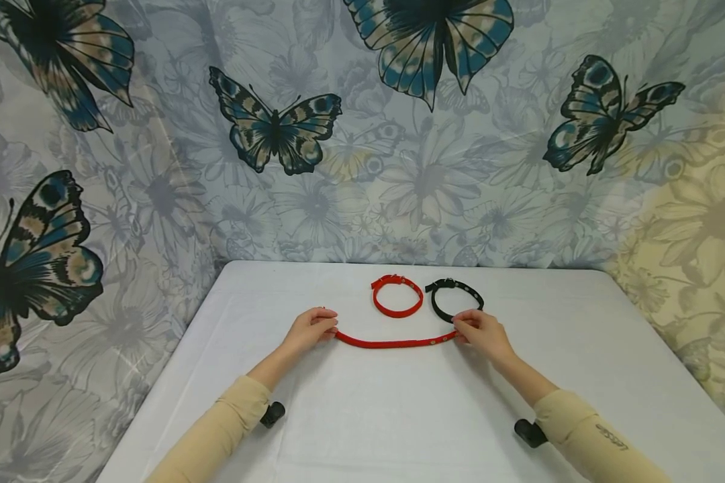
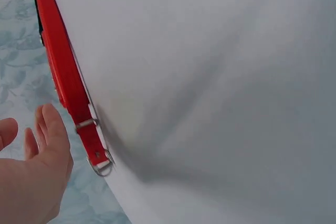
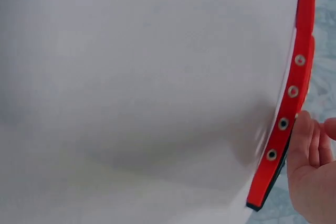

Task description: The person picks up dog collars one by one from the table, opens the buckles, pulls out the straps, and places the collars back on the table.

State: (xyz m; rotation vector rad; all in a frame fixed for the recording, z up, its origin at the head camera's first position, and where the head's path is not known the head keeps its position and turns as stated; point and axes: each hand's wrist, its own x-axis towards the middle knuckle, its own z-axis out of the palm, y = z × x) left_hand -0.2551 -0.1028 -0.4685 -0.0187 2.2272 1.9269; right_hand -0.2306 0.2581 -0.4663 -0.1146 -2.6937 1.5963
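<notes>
A red collar [image 1: 393, 344] lies unbuckled in a shallow curve on the white table. Its metal buckle [image 2: 86, 125] and D-ring [image 2: 105, 168] are at the left end; several metal eyelets [image 3: 293, 91] run along the right end. Beside the buckle end is my left hand [image 1: 311, 327], its thumb apart from the fingers [image 2: 52, 124] in the left wrist view. My right hand [image 1: 485, 333] is at the eyelet end, fingertips [image 3: 303, 119] close against the strap and thumb held away. Whether either hand actually touches the strap, I cannot tell.
Behind the strap, a buckled red collar [image 1: 397, 312] and a buckled black collar [image 1: 438, 310] lie side by side as rings. The white tabletop [image 1: 362, 416] reaches back to a butterfly-printed cloth [image 1: 362, 201]. Each forearm wears a small black device.
</notes>
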